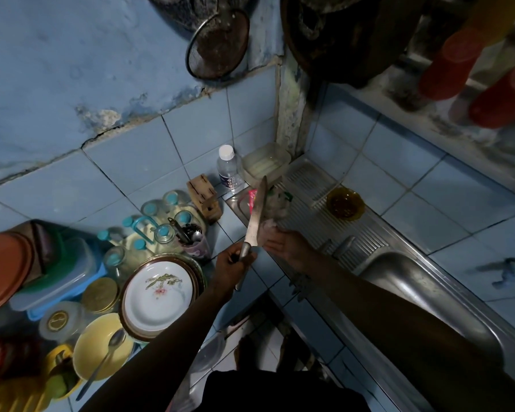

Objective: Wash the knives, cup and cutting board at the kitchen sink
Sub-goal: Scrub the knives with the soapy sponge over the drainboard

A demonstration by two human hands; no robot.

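My left hand point(231, 264) clamps its fingers on the knife point(256, 217) handle, right hand point(286, 246) open beside the blade; next, carrying it to the sink point(422, 292).

Wall tiles point(149, 162) pale blue, dark grout; paint above point(72, 55) same blue, cracked and flaking to grey-white. Sink point(399, 281) and drainboard point(318, 185) bare steel, drainboard ribbed. Knife point(257, 215): grey blade with rusty-brown smears, dull grey handle. Bowl point(345, 203) on drainboard amber, translucent. Plate point(158, 295) white, brown rim, pink flower and olive leaf print. Big bowl point(101, 346) pale yellow. Jars point(164, 233) clear glass, teal lids. Bottle point(228, 168) clear, white cap. Knife block point(204, 197) light wood. Lid point(3, 269) at left orange-brown. Cups point(458, 60) top right red-orange.
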